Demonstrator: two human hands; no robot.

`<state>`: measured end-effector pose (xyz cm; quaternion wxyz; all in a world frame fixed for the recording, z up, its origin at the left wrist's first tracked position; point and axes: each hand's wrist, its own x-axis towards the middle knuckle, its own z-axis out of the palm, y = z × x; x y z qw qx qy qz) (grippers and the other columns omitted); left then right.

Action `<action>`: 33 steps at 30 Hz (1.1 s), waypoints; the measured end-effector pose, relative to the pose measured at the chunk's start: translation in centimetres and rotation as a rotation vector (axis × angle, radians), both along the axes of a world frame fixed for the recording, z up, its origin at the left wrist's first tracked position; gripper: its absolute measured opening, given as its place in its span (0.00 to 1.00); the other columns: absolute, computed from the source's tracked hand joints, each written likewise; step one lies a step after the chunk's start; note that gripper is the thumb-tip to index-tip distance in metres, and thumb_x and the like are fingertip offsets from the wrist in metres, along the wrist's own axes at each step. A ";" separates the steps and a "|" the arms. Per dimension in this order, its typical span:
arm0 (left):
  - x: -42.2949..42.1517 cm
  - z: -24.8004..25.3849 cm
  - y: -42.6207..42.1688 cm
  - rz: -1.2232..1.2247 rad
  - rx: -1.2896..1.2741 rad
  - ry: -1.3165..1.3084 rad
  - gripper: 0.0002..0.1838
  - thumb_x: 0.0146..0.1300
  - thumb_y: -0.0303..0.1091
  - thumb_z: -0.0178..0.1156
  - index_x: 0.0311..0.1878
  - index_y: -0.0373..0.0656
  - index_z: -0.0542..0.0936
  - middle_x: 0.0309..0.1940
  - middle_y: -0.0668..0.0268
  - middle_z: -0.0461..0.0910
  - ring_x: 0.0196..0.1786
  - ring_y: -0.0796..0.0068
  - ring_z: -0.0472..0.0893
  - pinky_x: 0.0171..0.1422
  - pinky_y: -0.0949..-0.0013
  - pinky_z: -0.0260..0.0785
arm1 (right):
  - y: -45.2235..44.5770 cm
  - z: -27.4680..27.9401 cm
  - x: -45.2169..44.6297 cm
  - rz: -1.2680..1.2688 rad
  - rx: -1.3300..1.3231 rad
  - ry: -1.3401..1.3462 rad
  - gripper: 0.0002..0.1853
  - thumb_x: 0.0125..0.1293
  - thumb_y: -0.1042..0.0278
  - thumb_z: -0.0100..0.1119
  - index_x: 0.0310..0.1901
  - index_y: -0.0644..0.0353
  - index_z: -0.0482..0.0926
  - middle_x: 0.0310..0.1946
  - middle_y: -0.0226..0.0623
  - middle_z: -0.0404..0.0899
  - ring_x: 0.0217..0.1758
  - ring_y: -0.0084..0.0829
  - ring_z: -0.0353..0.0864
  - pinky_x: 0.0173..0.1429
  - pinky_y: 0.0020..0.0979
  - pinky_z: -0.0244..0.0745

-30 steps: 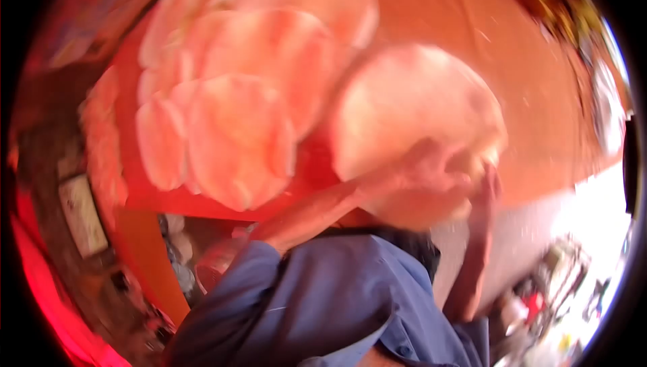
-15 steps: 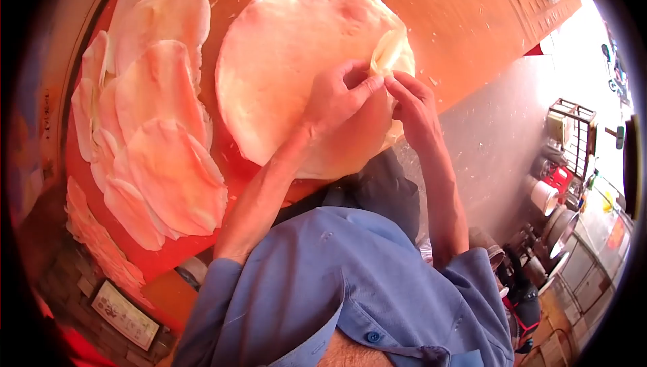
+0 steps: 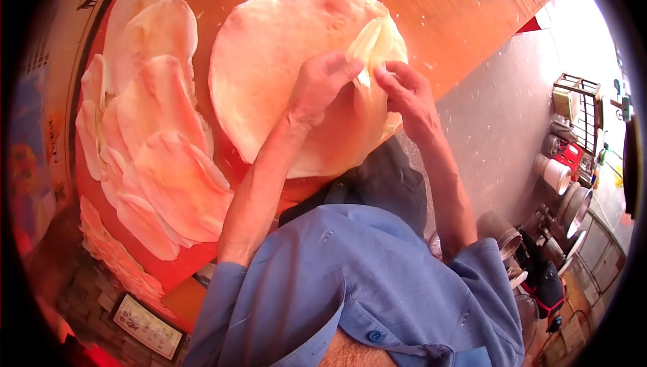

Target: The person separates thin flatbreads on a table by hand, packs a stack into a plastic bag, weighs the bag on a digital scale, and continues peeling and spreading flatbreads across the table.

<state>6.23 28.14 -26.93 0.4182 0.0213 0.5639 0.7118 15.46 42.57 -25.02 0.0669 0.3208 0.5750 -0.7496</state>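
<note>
A large round stack of pale dough sheets lies on the orange-red tabletop. At its right side, a thin dough sheet is lifted and bunched into folds. My left hand pinches this sheet between thumb and fingers, over the right half of the round. Just to the right, my right hand has its fingers pinched on the same sheet near the round's edge. A small gap separates the two hands. Part of the round is hidden under my hands and left forearm.
Several oval dough pieces overlap at the left of the table. Thin scraps lie along its near left edge. To the right are the grey floor, a wire rack, a white bucket and metal pans.
My hands have moved apart slightly, the left one shifting left. More of the thin sheet is now raised and spread in folds between and beyond them. The view has tilted a little.
</note>
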 end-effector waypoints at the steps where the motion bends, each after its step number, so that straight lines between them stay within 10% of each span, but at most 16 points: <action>1: 0.2 0.1 0.0 -0.016 -0.014 0.004 0.11 0.66 0.36 0.61 0.42 0.38 0.80 0.35 0.72 0.79 0.37 0.88 0.74 0.44 0.80 0.68 | -0.1 0.4 0.0 0.040 0.082 -0.009 0.27 0.62 0.54 0.65 0.53 0.71 0.75 0.34 0.39 0.82 0.36 0.24 0.80 0.40 0.25 0.74; 17: -0.8 -0.3 0.3 0.000 -0.125 0.029 0.11 0.61 0.35 0.61 0.41 0.36 0.80 0.34 0.69 0.79 0.37 0.83 0.76 0.44 0.78 0.68 | -0.3 -0.9 0.6 -0.016 -0.002 0.045 0.13 0.65 0.66 0.56 0.43 0.68 0.78 0.31 0.33 0.81 0.31 0.21 0.79 0.36 0.24 0.74; 23: -1.4 -0.9 -0.1 -0.044 -0.143 -0.002 0.08 0.61 0.33 0.62 0.35 0.37 0.78 0.30 0.70 0.78 0.35 0.84 0.75 0.42 0.78 0.68 | 2.1 -0.9 0.5 -0.084 -0.013 -0.052 0.23 0.61 0.51 0.61 0.41 0.69 0.78 0.33 0.35 0.81 0.35 0.25 0.80 0.39 0.28 0.75; 28: -0.8 -0.9 -0.7 0.013 0.027 -0.162 0.05 0.63 0.25 0.58 0.40 0.35 0.78 0.34 0.68 0.80 0.36 0.81 0.79 0.44 0.78 0.73 | 2.0 -1.1 -0.9 0.148 0.533 -0.088 0.24 0.54 0.62 0.64 0.48 0.71 0.77 0.40 0.44 0.83 0.40 0.30 0.83 0.45 0.31 0.77; 33: -2.7 0.0 -6.3 0.199 0.085 -0.252 0.07 0.63 0.25 0.57 0.43 0.36 0.78 0.35 0.66 0.81 0.36 0.78 0.81 0.42 0.73 0.76 | 2.0 -1.2 0.3 0.048 0.220 0.026 0.21 0.55 0.70 0.61 0.50 0.70 0.76 0.40 0.41 0.82 0.41 0.29 0.82 0.46 0.31 0.76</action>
